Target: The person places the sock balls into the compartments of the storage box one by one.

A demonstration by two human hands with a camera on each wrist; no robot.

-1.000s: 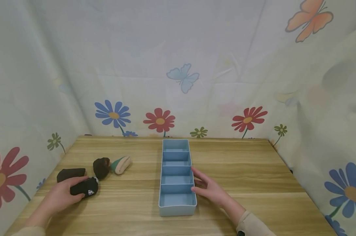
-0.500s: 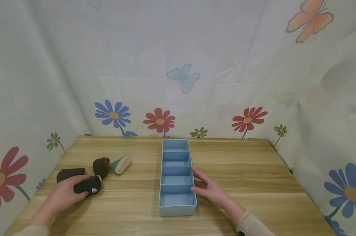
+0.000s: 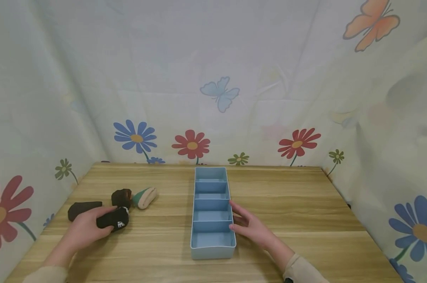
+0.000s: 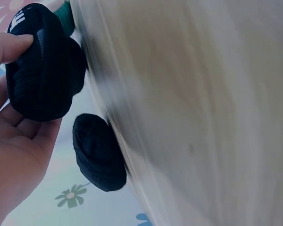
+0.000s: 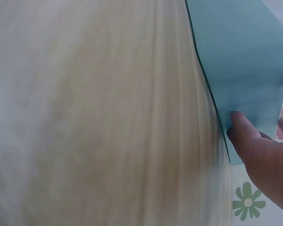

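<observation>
My left hand grips a black rolled-up pair of socks with white lettering, thumb on one side and fingers on the other. In the left wrist view that sock roll appears held off the table. Behind it lie a dark sock roll, another dark roll with a reddish-brown edge, and a green and beige roll. My right hand rests its fingertips against the right side of a light blue box with several compartments in a row. The right wrist view shows fingers touching the box's outer wall.
The wooden table carries the box near its middle and the sock rolls at the left. A cloth curtain printed with flowers and butterflies surrounds the table at the back and sides.
My left hand has moved to the right and slightly away from me with the black sock roll. The right hand and the box have stayed in place.
</observation>
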